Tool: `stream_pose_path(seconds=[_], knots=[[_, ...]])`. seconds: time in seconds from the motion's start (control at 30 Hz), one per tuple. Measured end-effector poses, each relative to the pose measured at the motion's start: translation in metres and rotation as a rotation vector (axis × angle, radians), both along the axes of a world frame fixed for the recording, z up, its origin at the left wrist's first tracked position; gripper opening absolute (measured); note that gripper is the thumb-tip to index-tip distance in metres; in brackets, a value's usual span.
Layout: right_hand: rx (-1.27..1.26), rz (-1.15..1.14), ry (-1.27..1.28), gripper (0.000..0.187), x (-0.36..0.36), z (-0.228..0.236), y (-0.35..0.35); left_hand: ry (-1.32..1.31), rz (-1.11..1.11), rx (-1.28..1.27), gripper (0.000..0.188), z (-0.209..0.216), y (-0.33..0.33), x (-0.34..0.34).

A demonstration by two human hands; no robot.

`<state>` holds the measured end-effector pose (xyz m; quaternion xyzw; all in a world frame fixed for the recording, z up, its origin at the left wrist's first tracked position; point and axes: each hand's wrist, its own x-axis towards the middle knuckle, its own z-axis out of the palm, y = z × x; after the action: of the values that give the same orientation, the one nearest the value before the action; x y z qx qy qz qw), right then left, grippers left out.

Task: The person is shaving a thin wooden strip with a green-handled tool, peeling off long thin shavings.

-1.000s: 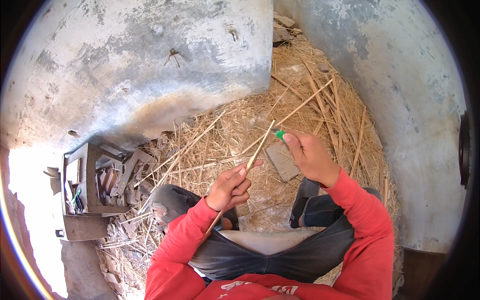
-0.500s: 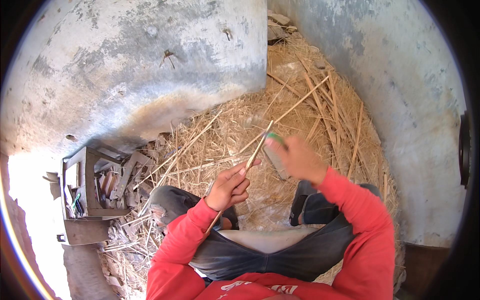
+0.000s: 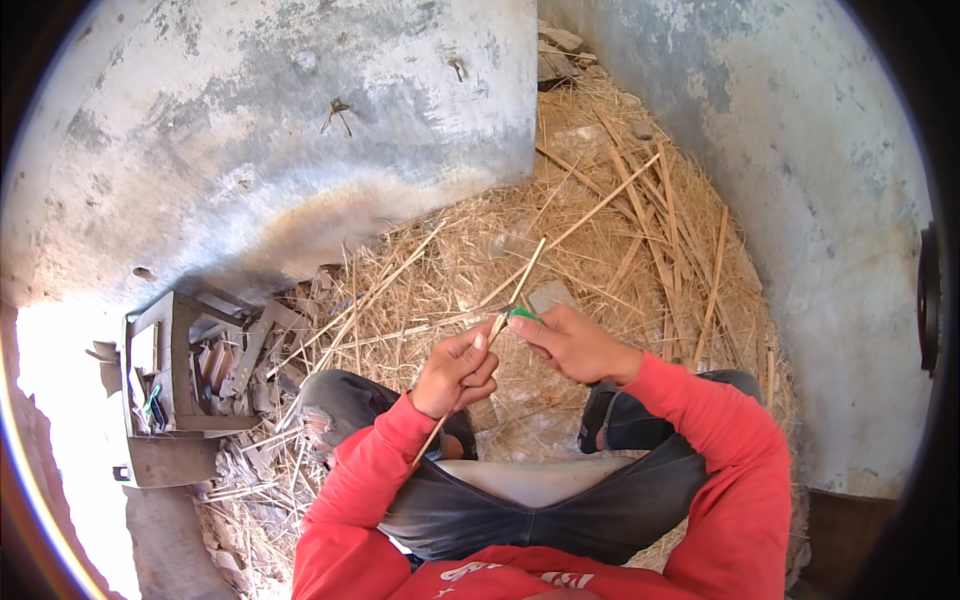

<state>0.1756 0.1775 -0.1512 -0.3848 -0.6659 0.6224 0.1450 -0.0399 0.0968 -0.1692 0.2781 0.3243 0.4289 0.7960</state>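
Note:
A thin pale split-wood or bamboo stick (image 3: 527, 270) slants up and away in front of me, its lower end running down past my left wrist. My left hand (image 3: 457, 375) is closed around its middle, thumb along it. Close by, my right hand (image 3: 575, 345) grips a small green-handled knife (image 3: 522, 314). Its dark blade, mostly hidden, meets the stick just above my left fingers. Both hands are above my spread knees.
Straw and shavings (image 3: 590, 240) cover the floor. Several long wooden strips (image 3: 660, 235) lie at the far right. A wooden frame (image 3: 185, 370) with scraps beside it stands at the left. Worn plaster walls (image 3: 400, 90) rise ahead and at the right (image 3: 820, 200).
My right hand with the knife has come down the stick toward me, from near its tip to just above my left hand. My left hand has hardly moved.

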Motion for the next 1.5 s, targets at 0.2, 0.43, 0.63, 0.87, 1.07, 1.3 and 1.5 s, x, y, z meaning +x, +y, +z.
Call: stream_pose_path(seconds=[0.2,0.43,0.63,0.87,1.07,1.3,1.5], knots=[[-0.260,0.097,0.084,0.053,0.020,0.029,0.016,0.032,0.066,0.173,0.051,-0.004,0.004,0.000],[0.402,-0.198,0.050,0.029,0.003,0.024,0.004,0.346,0.056,0.309,0.051,-0.007,0.005,0.010],[0.542,-0.134,0.092,0.019,0.001,0.020,0.001,0.437,0.067,0.355,0.052,-0.016,0.006,0.009],[0.674,-0.062,-0.086,0.030,0.004,0.027,-0.007,0.590,0.169,0.318,0.052,-0.002,0.011,0.009],[0.670,-0.177,-0.056,0.046,0.010,0.004,0.012,0.574,0.174,0.292,0.049,-0.007,0.010,0.008],[0.749,-0.184,-0.275,0.052,0.007,0.006,0.011,0.484,0.170,0.300,0.045,-0.021,0.008,0.008],[0.730,-0.315,-0.177,0.049,0.021,0.013,0.038,0.373,0.018,0.303,0.040,0.002,-0.004,0.004]])
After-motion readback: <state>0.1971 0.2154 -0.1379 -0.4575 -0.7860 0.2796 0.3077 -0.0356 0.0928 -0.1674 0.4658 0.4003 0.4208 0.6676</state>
